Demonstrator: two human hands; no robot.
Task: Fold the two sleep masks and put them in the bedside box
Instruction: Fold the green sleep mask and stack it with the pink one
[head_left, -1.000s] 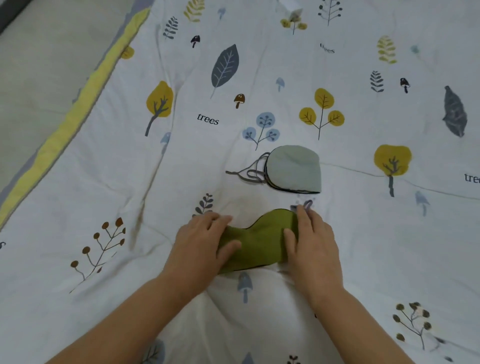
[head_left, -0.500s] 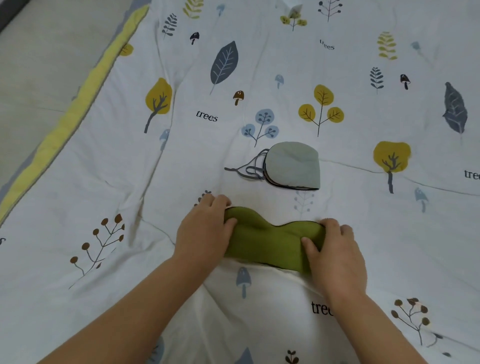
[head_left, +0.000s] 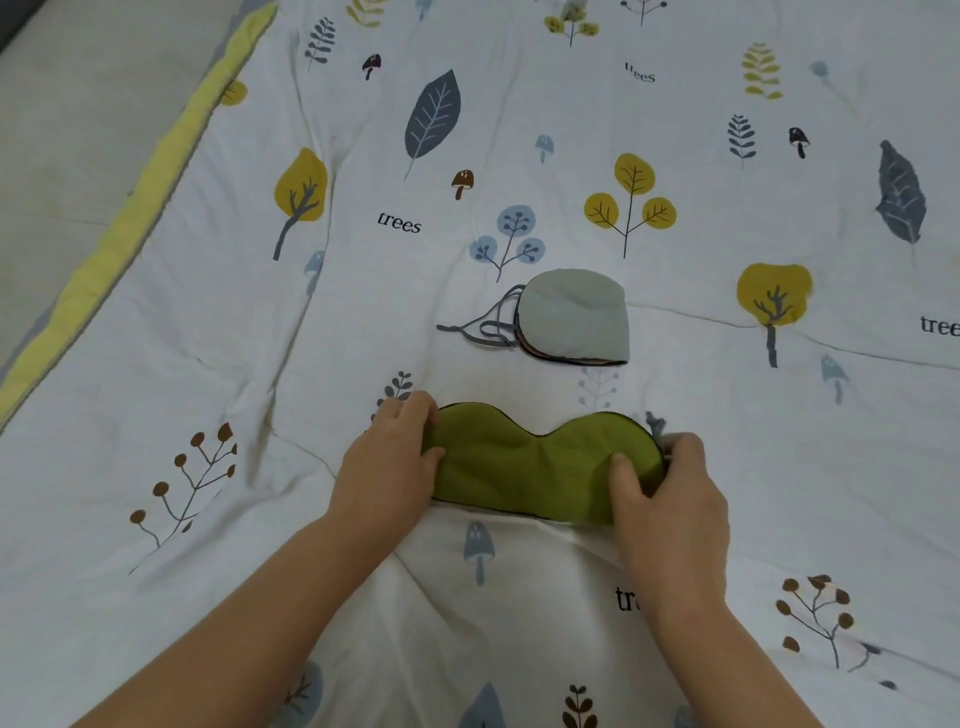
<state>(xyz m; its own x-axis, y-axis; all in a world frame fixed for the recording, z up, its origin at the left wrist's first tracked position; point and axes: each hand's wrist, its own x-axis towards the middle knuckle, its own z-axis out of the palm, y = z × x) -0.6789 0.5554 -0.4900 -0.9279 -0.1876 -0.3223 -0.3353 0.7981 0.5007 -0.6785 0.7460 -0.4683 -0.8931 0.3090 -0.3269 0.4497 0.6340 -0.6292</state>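
A green sleep mask (head_left: 535, 467) is shown spread flat and full-width on a white quilt (head_left: 208, 364) printed with trees, leaves, mushrooms and the word "trees". Its surface is a matte olive-green fabric, edged with a thin dark binding; two rounded lobes are joined by a shallow dip along the far edge, while the near edge runs almost straight. The left end is pinched by the left hand (head_left: 387, 467), the thumb laid on top and the fingers curled over the far corner; the right end is gripped likewise by the right hand (head_left: 670, 493) — both hands are thus closed on the same mask, one at each end. Just beyond it, apart from it, a pale grey sleep mask (head_left: 574, 317) is seen folded in half into a dome shape, its grey straps (head_left: 483, 327) trailing to the left. A yellow border (head_left: 130, 223) is visible along the quilt's left edge.
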